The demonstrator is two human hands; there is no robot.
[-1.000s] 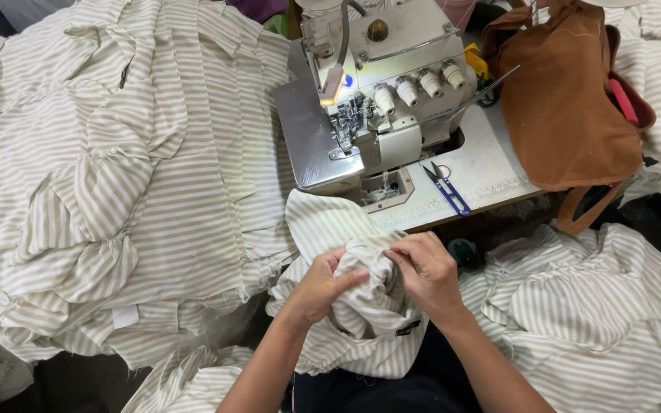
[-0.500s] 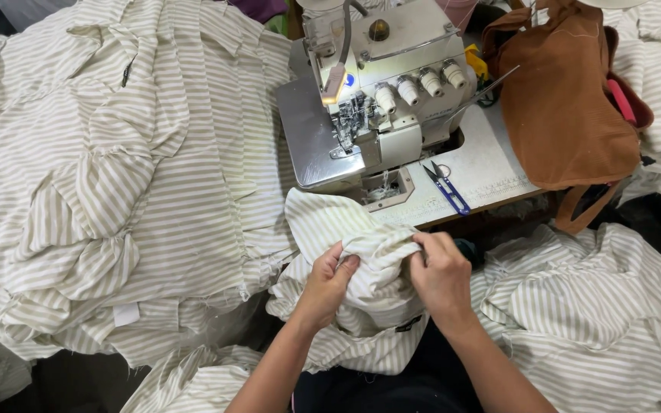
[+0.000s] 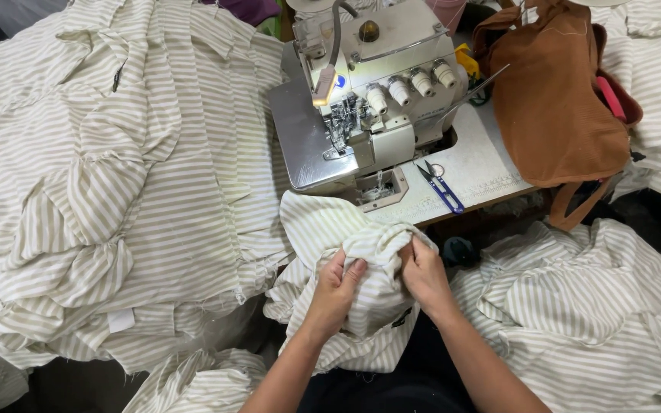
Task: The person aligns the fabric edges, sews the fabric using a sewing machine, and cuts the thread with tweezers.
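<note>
Both hands are on the striped garment piece [image 3: 361, 268], bunched up right at the front edge of the sewing table [image 3: 476, 164], just below the overlock machine [image 3: 369, 99]. The cloth is cream with thin beige stripes, soft and crumpled, folded over itself into a rounded hump with stripes running every which way. The left hand [image 3: 336, 289] has its fingers curled tight into a fold on the near side, gripping the fabric. The right hand [image 3: 424, 271] is clamped on the hump's right edge, fingers tucked under the cloth. A flat part of the piece spreads up toward the machine's plate. Blue thread snips [image 3: 441, 187] lie on the table just beyond. Piles of the same striped fabric [image 3: 116, 191] sit left and right, and a brown bag [image 3: 556, 107] rests on the table's far right.
</note>
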